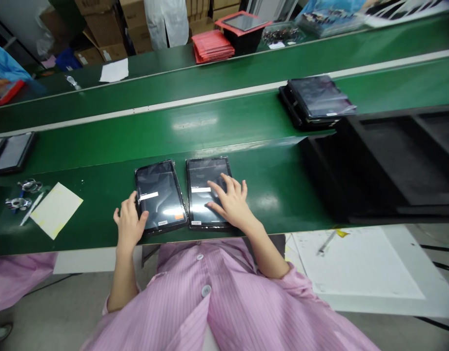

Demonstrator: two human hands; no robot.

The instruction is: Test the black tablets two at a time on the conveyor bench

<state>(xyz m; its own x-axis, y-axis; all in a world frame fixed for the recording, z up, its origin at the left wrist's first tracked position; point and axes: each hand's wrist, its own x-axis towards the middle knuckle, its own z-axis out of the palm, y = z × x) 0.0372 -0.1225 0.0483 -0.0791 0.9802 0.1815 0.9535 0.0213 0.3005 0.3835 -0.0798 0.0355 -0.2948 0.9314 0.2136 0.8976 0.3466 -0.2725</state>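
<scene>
Two tablets lie side by side on the green bench in front of me. Along the left tablet (159, 187) rests my left hand (128, 222), thumb over its lower left corner and fingers apart at its left edge. My right hand (232, 200) is spread above the right tablet (202, 209), its fingers over the right half of the screen. Each dark screen shows a white bar, and the left one also has an orange patch near the bottom. Whether the right fingertips touch the glass I cannot tell.
Black foam trays (403, 161) fill the right side. Stacked tablets (317, 97) sit behind them. At left are a yellowish paper (56, 210), a white pen (32, 208), shiny metal parts (30, 185) and more tablets (14, 152). Red sheets (212, 46) lie across the line, where other people stand.
</scene>
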